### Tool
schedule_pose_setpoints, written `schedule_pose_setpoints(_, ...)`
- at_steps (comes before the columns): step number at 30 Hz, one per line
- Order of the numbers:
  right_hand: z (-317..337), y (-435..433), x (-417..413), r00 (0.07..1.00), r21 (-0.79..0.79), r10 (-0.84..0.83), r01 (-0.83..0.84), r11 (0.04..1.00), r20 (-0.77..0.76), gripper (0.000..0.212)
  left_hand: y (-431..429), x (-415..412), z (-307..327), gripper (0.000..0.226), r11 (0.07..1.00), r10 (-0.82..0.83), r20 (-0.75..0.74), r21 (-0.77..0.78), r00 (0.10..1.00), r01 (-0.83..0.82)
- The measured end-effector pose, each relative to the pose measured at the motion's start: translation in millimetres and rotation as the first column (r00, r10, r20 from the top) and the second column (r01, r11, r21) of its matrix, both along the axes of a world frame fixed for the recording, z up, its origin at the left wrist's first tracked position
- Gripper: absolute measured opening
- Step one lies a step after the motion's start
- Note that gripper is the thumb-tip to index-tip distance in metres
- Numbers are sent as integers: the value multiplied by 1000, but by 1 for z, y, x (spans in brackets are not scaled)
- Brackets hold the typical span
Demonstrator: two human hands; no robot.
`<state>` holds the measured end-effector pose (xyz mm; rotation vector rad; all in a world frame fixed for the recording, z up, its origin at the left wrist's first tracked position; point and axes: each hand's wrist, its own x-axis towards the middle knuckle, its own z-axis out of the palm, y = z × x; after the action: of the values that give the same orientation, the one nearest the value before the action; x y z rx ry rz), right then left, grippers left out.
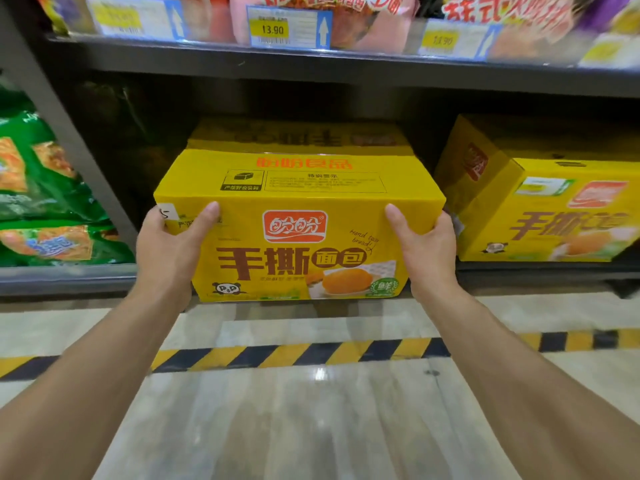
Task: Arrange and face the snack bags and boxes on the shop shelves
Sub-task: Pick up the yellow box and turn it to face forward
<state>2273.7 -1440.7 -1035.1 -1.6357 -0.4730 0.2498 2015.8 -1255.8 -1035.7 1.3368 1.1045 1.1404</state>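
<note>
A yellow bread box [298, 216] with red and brown print sits at the front of the bottom shelf, its printed face towards me. My left hand [166, 244] grips its left end, thumb lying across the front face. My right hand [426, 247] grips the right end the same way. Directly behind it stands a second yellow box [298, 136], partly hidden. Another matching box [540, 202] stands to the right, turned at an angle.
Green snack bags [41, 202] fill the neighbouring shelf bay on the left, past a grey upright [69, 133]. Pink and red bags [346, 19] with price tags [287, 27] sit on the shelf above. A yellow-black striped line [311, 355] crosses the glossy floor.
</note>
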Motion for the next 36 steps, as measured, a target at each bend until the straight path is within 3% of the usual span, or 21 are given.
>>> schedule_pose_setpoints(7, 15, -84, -50, 999, -42, -36, 36, 998, 0, 77, -69, -42, 2, 60, 998, -40, 32, -41, 999, 41)
schedule_pose_setpoints(14, 11, -144, -85, 999, -31, -35, 35, 999, -8, 77, -140, -78, 2, 56, 1000, 2, 22, -20, 1000, -2)
schedule_pose_setpoints(19, 9, -184, -110, 998, -20, 20, -21, 1000, -61, 77, -190, -105, 19, 41, 999, 51, 8, 3, 999, -51)
schedule_pose_setpoints(22, 3, -205, -123, 995, 12, 42, -41, 999, -88, 67, -215, -120, 17, 39, 999, 42, -44, 28, 998, -41)
schedule_pose_setpoints(27, -25, -235, -136, 996, -6, 25, -25, 1000, -90, 79, -246, -131, -3, 41, 998, 65, -40, 13, 997, -64)
schedule_pose_setpoints(30, -50, -247, -143, 996, 6, 9, -8, 1000, -91, 71, -254, -138, -35, 37, 1000, 12, -64, -3, 998, -12)
schedule_pose_setpoints(36, -76, -273, -158, 995, -113, 35, -45, 993, -89, 58, -282, -161, -75, 67, 993, 36, -122, -103, 992, -48)
